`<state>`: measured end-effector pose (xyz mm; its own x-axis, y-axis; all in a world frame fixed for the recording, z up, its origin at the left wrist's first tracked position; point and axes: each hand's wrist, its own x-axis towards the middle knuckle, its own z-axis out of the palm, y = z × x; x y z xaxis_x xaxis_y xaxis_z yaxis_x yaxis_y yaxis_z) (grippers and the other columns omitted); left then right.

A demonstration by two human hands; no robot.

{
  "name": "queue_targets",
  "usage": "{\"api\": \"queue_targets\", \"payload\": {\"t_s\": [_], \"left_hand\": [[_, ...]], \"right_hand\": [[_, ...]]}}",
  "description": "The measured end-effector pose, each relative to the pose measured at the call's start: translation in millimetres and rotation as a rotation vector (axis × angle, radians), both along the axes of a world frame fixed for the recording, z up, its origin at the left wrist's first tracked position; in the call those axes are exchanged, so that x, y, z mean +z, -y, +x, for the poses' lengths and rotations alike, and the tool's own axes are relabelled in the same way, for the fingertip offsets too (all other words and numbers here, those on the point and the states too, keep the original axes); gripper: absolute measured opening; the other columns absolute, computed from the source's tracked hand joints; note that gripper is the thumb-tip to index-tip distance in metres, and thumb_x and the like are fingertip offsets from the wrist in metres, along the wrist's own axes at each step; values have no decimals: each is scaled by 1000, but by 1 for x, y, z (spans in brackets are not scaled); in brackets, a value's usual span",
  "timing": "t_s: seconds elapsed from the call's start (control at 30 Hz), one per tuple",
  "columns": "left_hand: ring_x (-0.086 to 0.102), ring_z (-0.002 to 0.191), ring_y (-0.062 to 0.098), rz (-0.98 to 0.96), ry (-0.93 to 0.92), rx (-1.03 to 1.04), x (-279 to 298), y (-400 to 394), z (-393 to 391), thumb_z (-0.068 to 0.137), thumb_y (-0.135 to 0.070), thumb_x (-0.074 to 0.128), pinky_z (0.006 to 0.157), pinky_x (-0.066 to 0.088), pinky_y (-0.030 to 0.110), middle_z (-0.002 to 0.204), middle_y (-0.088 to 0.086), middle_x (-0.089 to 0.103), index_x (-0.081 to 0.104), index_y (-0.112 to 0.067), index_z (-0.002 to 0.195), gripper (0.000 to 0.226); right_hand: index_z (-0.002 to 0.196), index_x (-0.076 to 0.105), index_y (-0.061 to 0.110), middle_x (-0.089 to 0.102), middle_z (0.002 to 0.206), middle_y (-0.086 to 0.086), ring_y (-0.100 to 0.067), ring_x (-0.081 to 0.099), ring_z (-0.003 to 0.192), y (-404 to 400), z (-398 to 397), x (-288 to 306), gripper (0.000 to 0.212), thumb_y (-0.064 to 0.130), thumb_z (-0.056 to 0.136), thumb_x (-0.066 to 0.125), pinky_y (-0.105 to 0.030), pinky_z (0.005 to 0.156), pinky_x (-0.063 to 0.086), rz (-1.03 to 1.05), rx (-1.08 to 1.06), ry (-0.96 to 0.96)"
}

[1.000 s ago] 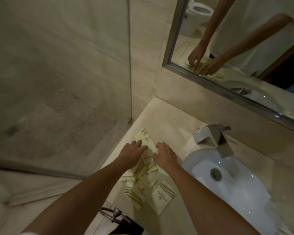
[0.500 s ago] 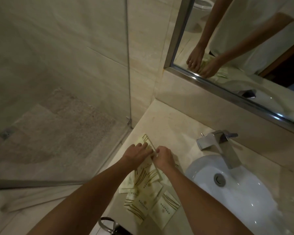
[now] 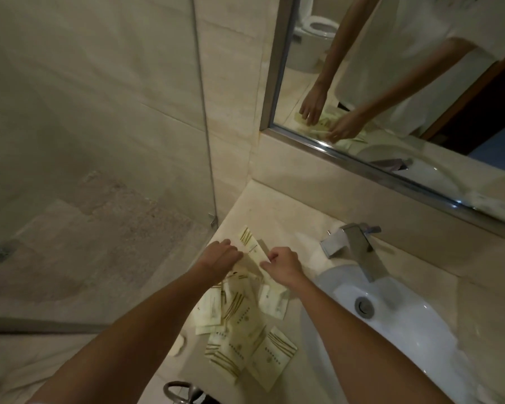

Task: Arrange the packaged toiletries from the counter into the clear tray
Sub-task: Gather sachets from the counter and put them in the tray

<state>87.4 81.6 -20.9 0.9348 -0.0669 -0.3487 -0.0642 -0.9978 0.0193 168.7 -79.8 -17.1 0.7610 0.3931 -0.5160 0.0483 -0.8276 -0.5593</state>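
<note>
Head view: we see both hands over the packets on the tabletop.
Change: left hand and right hand have closed, pinching one long packet.
Tray: not visible; sorting barely started.

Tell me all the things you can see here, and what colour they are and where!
packets: a pile, too overlapped to count exactly, pale cream with gold stripes, on the counter left of the sink
counter: one, beige stone, running under the mirror
sink: one, white, set in the counter on the right
tap: one, silver, behind the sink
mirror: one, silver frame, on the wall above the counter
glass panel: one, clear, on the left
left hand: one, on the far end of the pile
right hand: one, fingers curled on a packet beside the left hand
</note>
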Motion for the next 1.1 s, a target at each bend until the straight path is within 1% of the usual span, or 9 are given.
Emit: {"api": "queue_targets", "payload": {"t_s": [0.1,0.3,0.43,0.53,0.6,0.7,0.87,1.0,1.1], "left_hand": [[52,102,26,0,41,-4,12,7,-1,90,-17,55,73,39,36,108,6,67,59,-15,107,17],[54,91,27,-48,168,-62,42,40,2,84,-4,57,63,26,31,91,12,69,58,-11,96,13],[57,77,26,-28,191,-146,56,88,16,83,-6,65,61,30,27,84,9,65,58,-14,95,16],[54,53,18,-15,133,-270,49,131,32,54,-14,86,52,30,21,57,-1,60,59,-21,76,35],[54,49,17,-47,165,-327,37,162,41,50,-16,88,49,35,20,55,-2,58,59,-22,74,39],[58,57,22,-116,188,-390,42,218,52,65,-13,81,55,44,25,67,6,63,63,-16,83,26],[60,62,21,-87,139,-454,33,293,76,69,-14,77,60,48,25,71,1,65,51,-28,82,32],[55,100,23,-48,87,-460,46,367,90,92,-10,51,77,35,29,107,4,62,54,-18,115,24],[54,103,27,-29,44,-466,40,423,106,94,-17,50,86,38,33,110,10,61,49,-15,117,23]], "right_hand": [[62,49,26,58,75,3,-19,56,75,22,4,11,29,24,80,71,-25,64,39,8,11,43],[57,49,27,51,62,12,-18,54,71,89,5,29,31,21,79,69,-26,60,41,15,1,112],[77,64,18,65,83,-4,-21,62,78,152,4,38,9,26,81,65,-28,65,47,-63,9,160],[77,59,24,63,82,-1,-17,59,72,209,5,43,8,30,83,62,-24,56,41,-129,17,207],[81,60,23,60,80,1,-16,57,71,250,5,47,8,29,85,63,-21,51,36,-152,19,223],[91,68,19,61,80,2,-14,58,71,313,4,50,11,28,85,66,-20,50,36,-141,-21,193],[81,69,21,57,71,3,-17,56,70,413,3,49,5,26,79,69,-22,55,39,-186,-122,176],[78,70,23,61,74,-2,-19,60,72,484,5,48,3,21,77,67,-28,63,45,-187,-232,159],[89,72,18,69,84,-4,-20,64,77,546,17,44,10,21,81,66,-29,65,49,-242,-292,173]]}}
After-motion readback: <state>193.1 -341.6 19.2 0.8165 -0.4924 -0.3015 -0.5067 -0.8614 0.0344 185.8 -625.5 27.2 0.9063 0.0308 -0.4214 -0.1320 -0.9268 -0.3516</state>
